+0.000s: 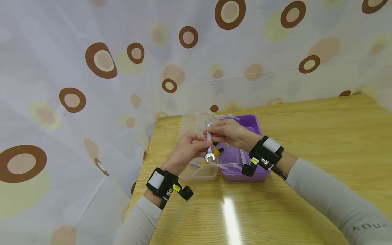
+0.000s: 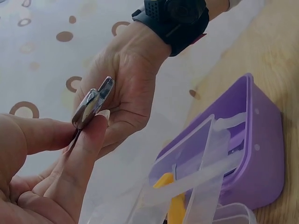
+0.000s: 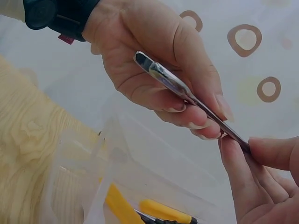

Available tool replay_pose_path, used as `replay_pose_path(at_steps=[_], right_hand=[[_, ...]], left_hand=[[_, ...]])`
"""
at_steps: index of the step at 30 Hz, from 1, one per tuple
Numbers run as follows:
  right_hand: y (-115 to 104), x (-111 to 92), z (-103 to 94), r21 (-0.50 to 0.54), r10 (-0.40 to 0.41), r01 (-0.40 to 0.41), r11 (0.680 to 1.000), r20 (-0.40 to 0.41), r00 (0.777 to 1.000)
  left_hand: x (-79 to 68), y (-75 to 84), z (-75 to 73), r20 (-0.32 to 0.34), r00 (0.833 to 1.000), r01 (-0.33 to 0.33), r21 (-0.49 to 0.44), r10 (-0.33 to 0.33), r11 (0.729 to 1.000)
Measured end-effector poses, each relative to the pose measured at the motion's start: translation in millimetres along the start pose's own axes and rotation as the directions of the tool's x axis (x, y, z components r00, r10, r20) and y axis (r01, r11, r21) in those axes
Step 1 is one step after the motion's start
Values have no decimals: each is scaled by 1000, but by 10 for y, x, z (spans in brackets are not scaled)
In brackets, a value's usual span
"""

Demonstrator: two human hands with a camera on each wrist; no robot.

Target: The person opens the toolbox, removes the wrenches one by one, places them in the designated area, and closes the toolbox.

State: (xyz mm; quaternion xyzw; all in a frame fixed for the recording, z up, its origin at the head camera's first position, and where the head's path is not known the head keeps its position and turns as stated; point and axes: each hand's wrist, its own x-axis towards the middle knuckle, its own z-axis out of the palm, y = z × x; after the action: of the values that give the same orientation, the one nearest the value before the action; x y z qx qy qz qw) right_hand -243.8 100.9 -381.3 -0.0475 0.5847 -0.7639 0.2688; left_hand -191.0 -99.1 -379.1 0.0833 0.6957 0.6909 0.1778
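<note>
Both hands hold a shiny double-ended open-end wrench [image 1: 209, 136] upright in the head view, above the boxes. My left hand [image 1: 190, 149] pinches its lower part between thumb and fingers, just above the lower open end. Higher on the shaft, my right hand [image 1: 230, 131] grips it near the upper end. In the left wrist view the wrench [image 2: 92, 105] appears edge-on, pinched by the close left hand. The right wrist view shows the wrench [image 3: 174, 84] slanting between the two hands, its flat faces turned mostly away.
Below stands a purple box [image 1: 245, 177] with a silver strip [image 1: 243, 158] in it. Left of it lies a clear plastic lid or tray [image 1: 199, 177] with white latches. Yellow-and-black handled tools [image 1: 218, 151] lie around there. The wooden table [image 1: 306, 143] meets a patterned curtain [image 1: 196, 61] behind.
</note>
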Motion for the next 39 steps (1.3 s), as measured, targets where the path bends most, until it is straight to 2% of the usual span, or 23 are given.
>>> replay_pose_path(at_steps=[10, 15, 21, 32, 39], right_hand=[[-61, -256, -266, -34, -10, 8, 999, -48, 999], [-80, -345, -419, -56, -30, 28, 998, -42, 999], [-109, -468, -579, -79, -29, 27, 997, -25, 999], [-139, -589, -785, -74, -21, 19, 997, -20, 1000], [-148, -666, -867, -74, -16, 12, 997, -59, 998]], left_hand=[[89, 38, 324, 17, 1000, 11, 36, -11, 999], [148, 64, 484, 18, 1000, 18, 51, -19, 999], [223, 42, 658, 42, 998, 38, 15, -39, 999], [344, -13, 866, 48, 997, 57, -24, -56, 998], [383, -18, 973, 44, 996, 72, -17, -71, 997]])
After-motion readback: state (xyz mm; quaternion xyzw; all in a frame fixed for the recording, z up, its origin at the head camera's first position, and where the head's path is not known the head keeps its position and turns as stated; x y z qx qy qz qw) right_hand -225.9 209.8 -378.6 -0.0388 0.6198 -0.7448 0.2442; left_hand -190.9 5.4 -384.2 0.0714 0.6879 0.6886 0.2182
